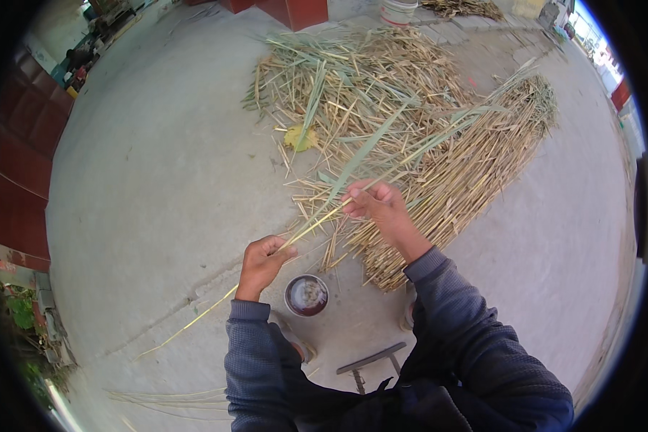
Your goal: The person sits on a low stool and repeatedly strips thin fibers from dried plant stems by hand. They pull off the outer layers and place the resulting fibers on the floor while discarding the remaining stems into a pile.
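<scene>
A long yellow-green reed stalk (311, 229) with green leaves at its far end runs slantwise between my hands. My left hand (264, 261) is closed round its lower part, and the thin end trails down to the left above the floor. Farther up, my right hand (379, 204) pinches the stalk between thumb and fingers. One broad green leaf (367, 151) stands out from it toward the heap of dry stalks and leaves (374, 86). Beyond my right hand lies a thick bundle of straw-coloured stalks (468, 180), cut ends toward me.
A small round tin (289, 297) with pale contents stands between my feet. Nearby is a dark T-shaped metal piece (371, 358). Several thin stalks (173, 397) lie at the lower left. A yellow leaf (300, 138) lies by the heap, and a white bucket (398, 12) stands behind.
</scene>
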Motion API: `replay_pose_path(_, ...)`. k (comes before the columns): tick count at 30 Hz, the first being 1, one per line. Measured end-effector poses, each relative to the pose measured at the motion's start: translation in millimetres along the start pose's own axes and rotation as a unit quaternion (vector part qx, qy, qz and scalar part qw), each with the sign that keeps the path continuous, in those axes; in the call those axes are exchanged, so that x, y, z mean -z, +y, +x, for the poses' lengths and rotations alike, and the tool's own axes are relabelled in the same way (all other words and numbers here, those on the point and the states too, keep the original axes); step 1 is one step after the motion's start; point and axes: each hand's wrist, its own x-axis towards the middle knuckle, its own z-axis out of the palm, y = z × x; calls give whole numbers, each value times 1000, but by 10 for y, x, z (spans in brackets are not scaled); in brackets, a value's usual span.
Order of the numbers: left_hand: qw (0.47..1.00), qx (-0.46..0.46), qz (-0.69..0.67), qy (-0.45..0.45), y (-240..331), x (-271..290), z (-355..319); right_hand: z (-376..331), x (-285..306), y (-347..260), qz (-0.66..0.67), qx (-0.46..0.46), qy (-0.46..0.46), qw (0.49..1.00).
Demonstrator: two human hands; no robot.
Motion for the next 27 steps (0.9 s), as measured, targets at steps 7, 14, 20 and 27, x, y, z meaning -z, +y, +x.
replay_pose_path(7, 981, 10, -190, 44, -55, 73, 5, 29, 59, 23, 5, 13, -21, 1000)
replay_pose_path(14, 974, 61, 57, 209, -179, 248, 149, 22, 165, 1, -16, 1, -8, 1000)
replay_pose_path(20, 879, -132, 335, 313, -90, 17, 231, 49, 130, 93, -11, -32, 63, 997)
replay_pose_path(27, 903, -304, 251, 170, 478, -520, 128, 9, -191, 271, 16, -79, 40, 996)
